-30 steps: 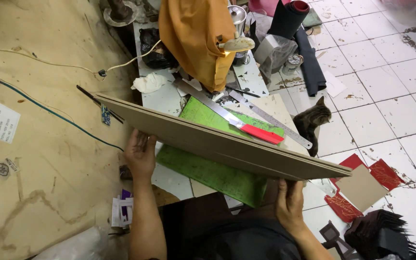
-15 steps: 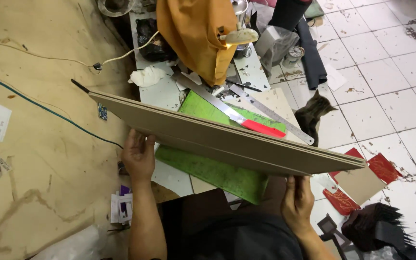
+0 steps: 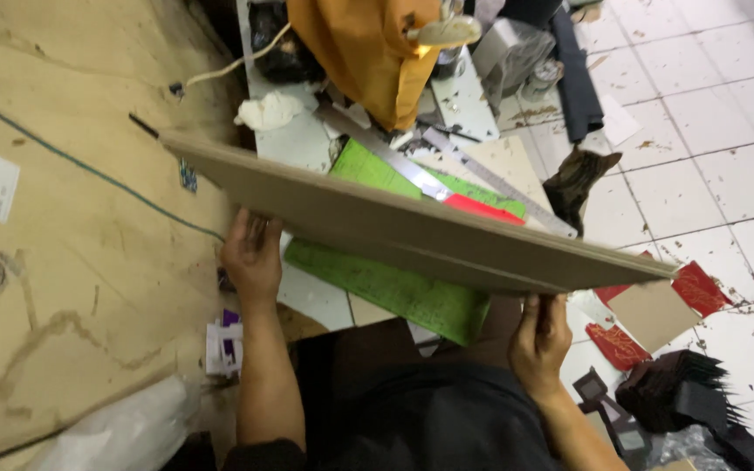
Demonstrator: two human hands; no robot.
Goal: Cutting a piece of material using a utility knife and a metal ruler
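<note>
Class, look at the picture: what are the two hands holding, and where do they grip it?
A large grey board, gripped along its near long edge: left hand toward one end, right hand toward the other.

Even, moderately bright indoor light from above. White floor tiles [image 3: 726,174] brightest, mild glare. Board [image 3: 412,231] underside and area beneath in soft shadow. Slight motion blur overall; frame tilted, corners softer.
</note>
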